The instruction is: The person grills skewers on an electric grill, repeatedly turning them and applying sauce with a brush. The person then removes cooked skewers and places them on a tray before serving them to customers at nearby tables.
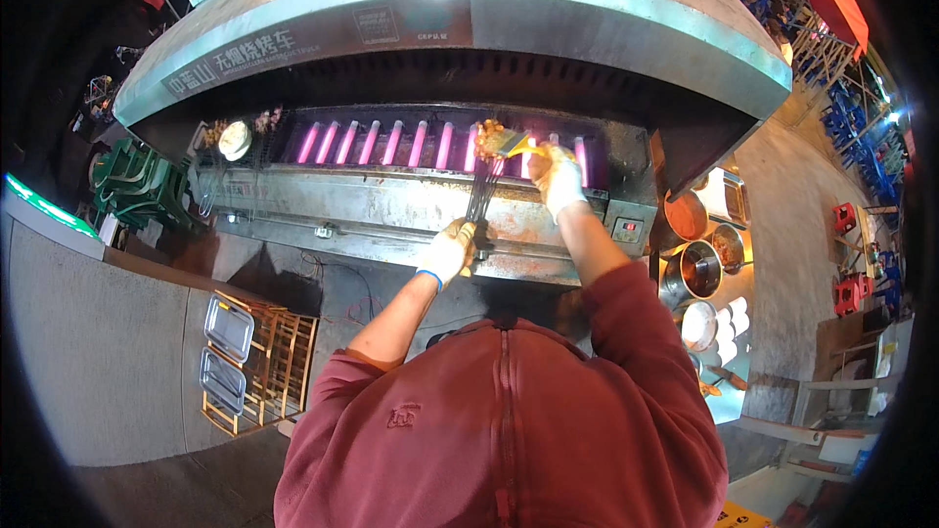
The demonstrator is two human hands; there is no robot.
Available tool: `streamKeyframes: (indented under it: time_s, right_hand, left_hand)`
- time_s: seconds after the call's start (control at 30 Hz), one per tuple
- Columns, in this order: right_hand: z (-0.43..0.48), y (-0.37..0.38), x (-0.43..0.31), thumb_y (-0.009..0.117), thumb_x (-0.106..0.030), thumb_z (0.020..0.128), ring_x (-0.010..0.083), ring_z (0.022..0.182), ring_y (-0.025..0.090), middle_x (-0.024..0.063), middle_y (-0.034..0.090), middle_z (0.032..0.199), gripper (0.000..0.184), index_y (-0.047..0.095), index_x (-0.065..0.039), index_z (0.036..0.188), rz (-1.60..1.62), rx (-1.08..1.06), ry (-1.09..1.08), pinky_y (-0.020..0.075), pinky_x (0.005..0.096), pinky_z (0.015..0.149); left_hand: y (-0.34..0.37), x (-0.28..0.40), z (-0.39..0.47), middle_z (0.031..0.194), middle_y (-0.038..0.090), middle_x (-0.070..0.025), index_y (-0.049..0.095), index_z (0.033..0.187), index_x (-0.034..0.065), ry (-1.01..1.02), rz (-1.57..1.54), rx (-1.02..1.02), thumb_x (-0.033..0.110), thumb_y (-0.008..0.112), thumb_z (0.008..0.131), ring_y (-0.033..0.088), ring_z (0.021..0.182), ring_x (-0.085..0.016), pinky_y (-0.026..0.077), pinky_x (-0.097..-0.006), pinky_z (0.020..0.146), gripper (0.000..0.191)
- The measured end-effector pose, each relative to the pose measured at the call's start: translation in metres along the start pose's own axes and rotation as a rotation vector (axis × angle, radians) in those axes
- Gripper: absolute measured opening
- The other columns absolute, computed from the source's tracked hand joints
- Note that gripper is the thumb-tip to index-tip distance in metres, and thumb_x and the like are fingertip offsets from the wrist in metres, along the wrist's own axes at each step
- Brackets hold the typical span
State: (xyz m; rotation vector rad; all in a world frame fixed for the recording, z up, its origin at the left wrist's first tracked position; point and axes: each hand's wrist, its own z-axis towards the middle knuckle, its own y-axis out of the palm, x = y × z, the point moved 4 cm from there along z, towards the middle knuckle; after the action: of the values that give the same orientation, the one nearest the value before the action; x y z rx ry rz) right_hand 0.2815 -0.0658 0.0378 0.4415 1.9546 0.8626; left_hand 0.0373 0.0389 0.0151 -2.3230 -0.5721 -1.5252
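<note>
My gloved left hand (447, 248) is closed around the handle ends of a bundle of skewers (481, 194) at the grill's front edge. The food on the skewers (490, 139) lies over the glowing pink tubes (397, 142) of a stainless steel barbecue grill (345, 194). In my gloved right hand (559, 174) is a brush with a yellow handle (530, 152), its head against or just over the food. A pale round bowl or dish (235, 141) and more skewered food (268, 119) rest at the grill's left end.
A metal hood (557, 22) overhangs the grill. To the right are a pot of red seasoning (686, 215), a pot of dark liquid (699, 269) and a bowl of white contents (698, 325). Green stacked chairs (139, 180) and a rack with metal trays (229, 326) stand left.
</note>
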Motion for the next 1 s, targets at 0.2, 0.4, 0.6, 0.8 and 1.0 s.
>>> streamKeyframes:
  time_s: [0.2, 0.4, 0.6, 0.8, 1.0]
  right_hand:
    - [-0.02, 0.0, 0.027, 0.063, -0.017, 0.099, 0.0208, 0.066, 0.067, 0.0123, 0.069, 0.083, 0.018, 0.063, -0.004, 0.111, -0.258, -0.066, 0.0, 0.0534, 0.0297, 0.053]
    - [-0.011, 0.018, 0.041, 0.067, -0.015, 0.097, 0.0154, 0.063, 0.066, 0.0079, 0.07, 0.084, 0.02, 0.065, -0.009, 0.115, -0.227, -0.142, -0.074, 0.054, 0.0281, 0.053]
    - [-0.029, 0.046, -0.006, 0.063, -0.01, 0.099, 0.0105, 0.066, 0.061, 0.0059, 0.066, 0.086, 0.021, 0.063, -0.003, 0.118, -0.136, -0.297, -0.267, 0.0518, 0.0239, 0.056]
    - [-0.054, 0.054, -0.029, 0.068, -0.009, 0.092, 0.0195, 0.076, 0.067, 0.0102, 0.069, 0.096, 0.029, 0.066, -0.005, 0.121, -1.185, -0.311, -1.025, 0.0563, 0.0302, 0.07]
    - [-0.09, 0.069, 0.037, 0.059, -0.025, 0.094, 0.0294, 0.088, 0.066, 0.0111, 0.063, 0.097, 0.029, 0.065, -0.013, 0.12, -1.932, -0.702, -1.117, 0.0555, 0.042, 0.075]
  left_hand:
    - [-0.014, -0.003, 0.004, 0.076, 0.056, -0.0024, 0.046, 0.144, 0.0013, -0.017, 0.046, -0.031, 0.038, 0.05, 0.105, 0.049, 0.056, -0.01, 0.044, -0.0275, 0.045, 0.054]
    - [-0.018, -0.011, 0.016, 0.101, 0.07, -0.0251, 0.054, 0.138, 0.0045, 0.351, 0.548, 0.313, 0.033, 0.053, 0.102, 0.067, 0.093, -0.041, 0.053, -0.0456, 0.081, 0.046]
    - [-0.027, 0.003, -0.006, 0.098, 0.071, -0.0244, 0.049, 0.143, 0.0029, 0.412, 0.686, 0.303, 0.031, 0.056, 0.101, 0.069, 0.086, -0.038, 0.054, -0.0439, 0.077, 0.051]
    - [-0.018, -0.015, -0.019, 0.063, 0.045, 0.0028, 0.034, 0.151, -0.0027, 0.058, -0.161, 0.004, 0.034, 0.051, 0.105, 0.04, 0.047, -0.008, 0.036, -0.0268, 0.04, 0.061]
    - [-0.026, -0.015, -0.014, 0.077, 0.052, -0.0002, 0.038, 0.146, -0.0001, -0.037, -0.242, -0.059, 0.036, 0.054, 0.103, 0.046, 0.056, -0.009, 0.044, -0.0253, 0.045, 0.058]
